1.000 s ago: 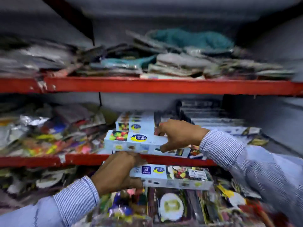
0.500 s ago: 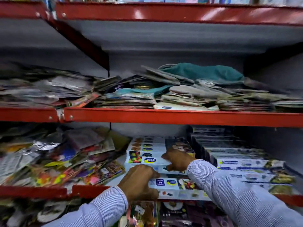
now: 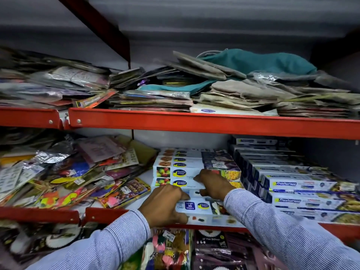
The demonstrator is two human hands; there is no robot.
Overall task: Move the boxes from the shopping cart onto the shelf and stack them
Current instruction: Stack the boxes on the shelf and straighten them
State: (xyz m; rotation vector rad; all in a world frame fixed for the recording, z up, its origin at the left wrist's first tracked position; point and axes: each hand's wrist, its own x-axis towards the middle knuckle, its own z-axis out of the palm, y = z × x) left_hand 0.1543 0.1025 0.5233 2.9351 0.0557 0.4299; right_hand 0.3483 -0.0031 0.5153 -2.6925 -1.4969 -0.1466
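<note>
A long white wrap box (image 3: 202,208) with a blue "30 Meters" label lies at the front of the red-edged shelf (image 3: 105,214). My left hand (image 3: 163,206) grips its left end. My right hand (image 3: 214,184) rests just behind, fingers on a second white box (image 3: 179,183) with a fruit picture. Behind these, more of the same white boxes (image 3: 178,164) are stacked in rows toward the back wall. The shopping cart is out of view.
Blue-and-white wrap boxes (image 3: 303,187) are stacked to the right on the same shelf. Loose colourful packets (image 3: 64,178) pile up on the left. The shelf above (image 3: 194,123) holds cloth and flat packets. Party goods hang below (image 3: 167,248).
The box in my left hand has risen from below the shelf edge onto the shelf front. Both hands have pushed further in. My view has swung up, then settled.
</note>
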